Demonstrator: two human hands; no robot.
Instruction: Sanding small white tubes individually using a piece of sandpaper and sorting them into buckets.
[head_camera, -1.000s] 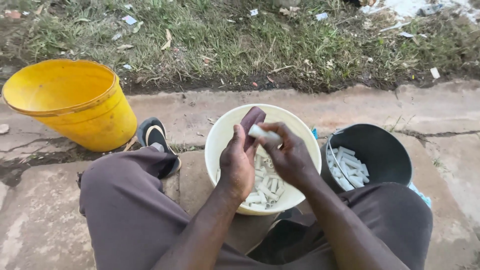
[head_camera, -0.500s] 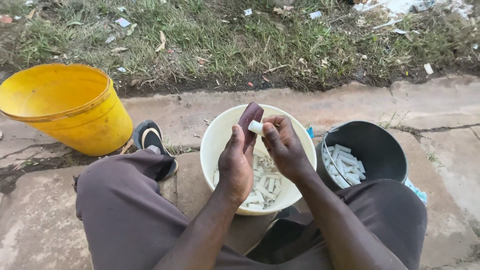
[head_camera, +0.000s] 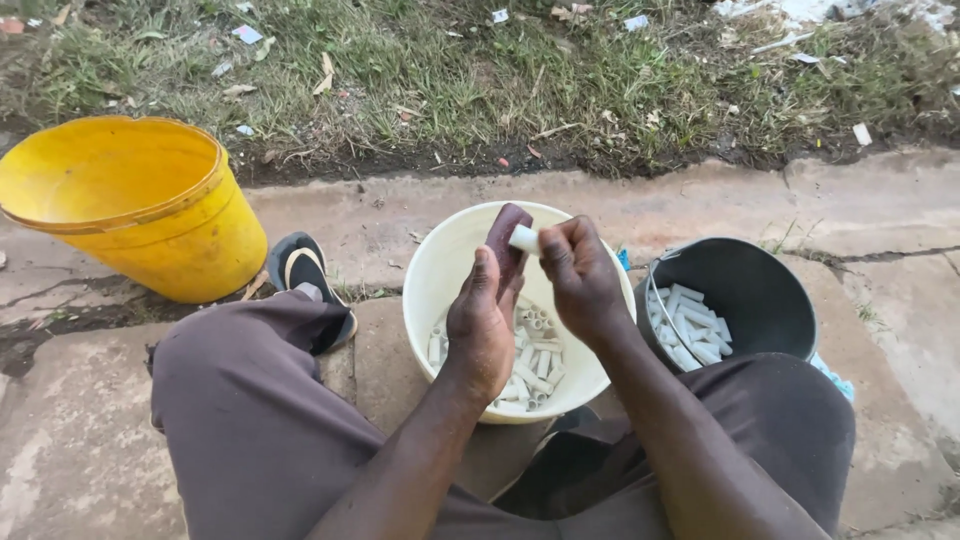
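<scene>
While the yellow bucket (head_camera: 130, 205) stood empty at ten o'clock, the white basin (head_camera: 450, 270) had drifted closer between the knees, black bucket (head_camera: 745, 290) at three o'clock. Left hand (head_camera: 480, 325) kept its grip closed on a dark reddish block (head_camera: 505, 235); right hand (head_camera: 580, 280) still pinched a white tube piece (head_camera: 524, 239) against it, higher than before.

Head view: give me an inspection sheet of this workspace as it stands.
Surface: cracked concrete slab.
Job's things: dark reddish-brown flat block; small white tube; white round plastic bowl holding white tube pieces.
Clutter: yellow plastic bucket, tilted; dark grey bucket with more white pieces; black sandal.
Hands: left hand holds the block; right hand presses the tube against it.
Cables: nothing seen.
Surroundings: littered grass strip.
</scene>
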